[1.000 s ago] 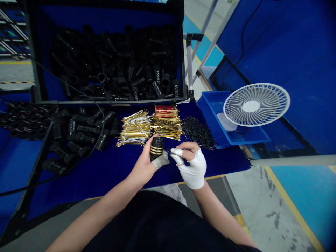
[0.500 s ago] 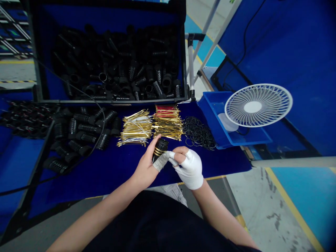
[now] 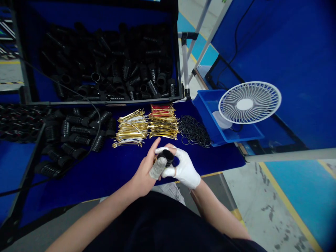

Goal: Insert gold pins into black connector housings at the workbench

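gripping the light, stiff black plastic connector (image 3: 166, 157) by its barrel, slick-looking stuff: left hand (image 3: 143, 173) closes snugly around it, white-gloved right hand (image 3: 185, 169) pinches narrowly from the other side.

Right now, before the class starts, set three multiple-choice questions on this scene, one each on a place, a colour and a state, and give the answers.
1. Where do the black rubber rings lie?
A) Inside the black crate
B) In the blue tray
C) On the blue cloth, beside the gold ties

2. What colour is the glove on the right hand?
A) Blue
B) White
C) Black

3. What state is the black cylindrical part in?
A) Lying on the cloth
B) Held between both hands
C) Standing in the blue tray

1: C, the rings spread over the cloth right of the ties.
2: B, white fabric covers that hand.
3: B, fingers of the bare left hand and the gloved right hand close around it.
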The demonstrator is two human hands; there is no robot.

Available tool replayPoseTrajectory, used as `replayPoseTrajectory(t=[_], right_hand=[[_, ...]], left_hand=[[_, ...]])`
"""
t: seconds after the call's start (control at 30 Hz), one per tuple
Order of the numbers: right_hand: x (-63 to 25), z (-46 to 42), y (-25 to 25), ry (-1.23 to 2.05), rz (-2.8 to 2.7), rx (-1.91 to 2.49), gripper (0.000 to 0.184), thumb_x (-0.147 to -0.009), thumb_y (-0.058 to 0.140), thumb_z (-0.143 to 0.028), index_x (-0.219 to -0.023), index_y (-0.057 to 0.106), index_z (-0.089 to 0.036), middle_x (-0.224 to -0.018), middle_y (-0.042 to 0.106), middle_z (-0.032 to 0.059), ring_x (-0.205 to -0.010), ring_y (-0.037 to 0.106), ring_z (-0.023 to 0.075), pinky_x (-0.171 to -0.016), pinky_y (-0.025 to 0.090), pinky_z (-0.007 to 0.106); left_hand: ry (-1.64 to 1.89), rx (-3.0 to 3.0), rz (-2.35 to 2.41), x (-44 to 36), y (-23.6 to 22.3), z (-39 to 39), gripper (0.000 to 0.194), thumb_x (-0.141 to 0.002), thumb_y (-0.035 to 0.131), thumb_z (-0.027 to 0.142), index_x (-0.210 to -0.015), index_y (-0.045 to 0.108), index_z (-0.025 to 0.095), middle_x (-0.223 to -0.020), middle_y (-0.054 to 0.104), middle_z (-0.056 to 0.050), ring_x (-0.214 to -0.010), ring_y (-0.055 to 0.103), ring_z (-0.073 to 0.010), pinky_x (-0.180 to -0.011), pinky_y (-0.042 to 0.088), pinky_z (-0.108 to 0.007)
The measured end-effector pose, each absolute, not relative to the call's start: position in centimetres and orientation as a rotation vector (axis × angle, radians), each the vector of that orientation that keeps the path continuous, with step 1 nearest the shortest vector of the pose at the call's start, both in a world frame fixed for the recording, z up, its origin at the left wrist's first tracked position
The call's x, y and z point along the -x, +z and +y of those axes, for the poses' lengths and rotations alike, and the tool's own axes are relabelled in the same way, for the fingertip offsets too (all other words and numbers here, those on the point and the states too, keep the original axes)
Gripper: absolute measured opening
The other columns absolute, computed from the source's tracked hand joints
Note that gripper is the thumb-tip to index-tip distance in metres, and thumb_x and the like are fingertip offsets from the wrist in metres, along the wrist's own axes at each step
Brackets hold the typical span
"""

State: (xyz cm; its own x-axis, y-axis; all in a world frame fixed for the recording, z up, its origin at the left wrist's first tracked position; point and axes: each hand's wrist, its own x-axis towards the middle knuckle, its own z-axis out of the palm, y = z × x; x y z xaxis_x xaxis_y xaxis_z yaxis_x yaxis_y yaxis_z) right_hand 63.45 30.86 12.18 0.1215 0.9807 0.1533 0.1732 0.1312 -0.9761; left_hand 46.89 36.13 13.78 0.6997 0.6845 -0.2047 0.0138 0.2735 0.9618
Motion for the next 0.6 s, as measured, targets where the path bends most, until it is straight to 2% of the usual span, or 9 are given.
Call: replayPoseTrajectory(t=[0.07, 0.17, 0.23, 0.3, 0.37, 0.43, 0.47, 0.53, 0.6], right_hand=[[-63.6, 30.9, 12.5, 1.004, -1.315, 1.223, 0.046, -0.067, 0.086, -0.050, -0.103, 0.077, -0.022, -0.096, 0.071, 0.0032, -0.088, 0.067, 0.0229, -0.083, 0.053, 0.034], [-64.0, 30.7, 12.6, 1.004, -1.309, 1.325, 0.039, -0.075, 0.079, -0.050, -0.100, 0.077, -0.021, -0.089, 0.072, 0.0023, -0.082, 0.067, 0.0216, -0.078, 0.054, 0.033], [-65.0, 30.5, 12.3, 0.928, -1.375, 1.474, 0.031, -0.084, 0.072, -0.044, -0.106, 0.077, -0.022, -0.091, 0.075, 0.0025, -0.086, 0.070, 0.0220, -0.081, 0.055, 0.034], [-66.8, 30.4, 11.5, 0.687, -1.495, 1.745, 0.030, -0.089, 0.067, -0.034, -0.117, 0.074, -0.024, -0.104, 0.076, 0.0052, -0.094, 0.071, 0.0235, -0.087, 0.055, 0.036], [-69.0, 30.3, 10.3, 0.354, -1.584, 2.105, 0.035, -0.089, 0.065, -0.025, -0.123, 0.071, -0.025, -0.114, 0.074, 0.0092, -0.095, 0.071, 0.0252, -0.084, 0.055, 0.037], [-70.9, 30.4, 9.2, 0.141, -1.634, 2.385, 0.034, -0.089, 0.063, -0.020, -0.121, 0.071, -0.024, -0.110, 0.074, 0.0111, -0.084, 0.072, 0.0247, -0.071, 0.054, 0.034], [-71.4, 30.4, 8.7, 0.102, -1.669, 2.447, 0.031, -0.088, 0.062, -0.018, -0.117, 0.073, -0.023, -0.107, 0.073, 0.0109, -0.078, 0.071, 0.0234, -0.066, 0.052, 0.033], [-71.6, 30.3, 8.4, 0.054, -1.724, 2.384, 0.027, -0.089, 0.059, -0.017, -0.111, 0.073, -0.022, -0.103, 0.072, 0.0099, -0.074, 0.069, 0.0211, -0.063, 0.051, 0.031], [-70.5, 30.2, 8.8, 0.012, -1.685, 2.142, 0.025, -0.091, 0.055, -0.016, -0.109, 0.072, -0.021, -0.101, 0.070, 0.0087, -0.080, 0.069, 0.0205, -0.071, 0.052, 0.032]], left_hand=[[0.367, -0.946, 0.648, -47.3, 13.1, 35.7, 0.078, -0.086, 0.059, 0.067, -0.147, 0.046, 0.020, -0.075, 0.067, -0.003, -0.043, 0.051, -0.0091, -0.040, 0.040, -0.020], [0.194, -0.595, 0.548, -47.9, 12.3, 35.6, 0.083, -0.081, 0.048, 0.082, -0.128, 0.060, 0.014, -0.056, 0.055, 0.002, -0.031, 0.033, -0.0049, -0.030, 0.022, -0.016], [0.177, -0.436, 0.556, -48.2, 12.1, 36.0, 0.085, -0.081, 0.041, 0.085, -0.123, 0.062, 0.013, -0.053, 0.053, 0.003, -0.030, 0.031, -0.0048, -0.030, 0.022, -0.016], [0.228, -0.350, 0.624, -48.3, 12.1, 36.5, 0.080, -0.085, 0.042, 0.081, -0.128, 0.059, 0.015, -0.058, 0.057, 0.002, -0.035, 0.041, -0.0067, -0.038, 0.040, -0.019], [0.296, -0.313, 0.663, -48.2, 12.3, 37.0, 0.071, -0.090, 0.046, 0.072, -0.135, 0.053, 0.018, -0.067, 0.064, -0.001, -0.048, 0.057, -0.0104, -0.064, 0.059, -0.032], [0.331, -0.298, 0.646, -48.0, 12.3, 37.4, 0.061, -0.093, 0.053, 0.062, -0.137, 0.051, 0.020, -0.078, 0.069, -0.004, -0.062, 0.065, -0.0136, -0.087, 0.059, -0.045], [0.353, -0.298, 0.646, -47.9, 12.2, 37.5, 0.055, -0.093, 0.057, 0.056, -0.135, 0.051, 0.020, -0.083, 0.071, -0.005, -0.066, 0.067, -0.0141, -0.093, 0.057, -0.048], [0.393, -0.327, 0.682, -47.8, 11.9, 37.5, 0.047, -0.090, 0.066, 0.045, -0.128, 0.054, 0.020, -0.092, 0.071, -0.007, -0.070, 0.068, -0.0140, -0.096, 0.055, -0.050], [0.435, -0.410, 0.737, -47.9, 11.7, 37.4, 0.048, -0.086, 0.073, 0.037, -0.127, 0.054, 0.021, -0.095, 0.070, -0.006, -0.071, 0.067, -0.0124, -0.096, 0.055, -0.049]])
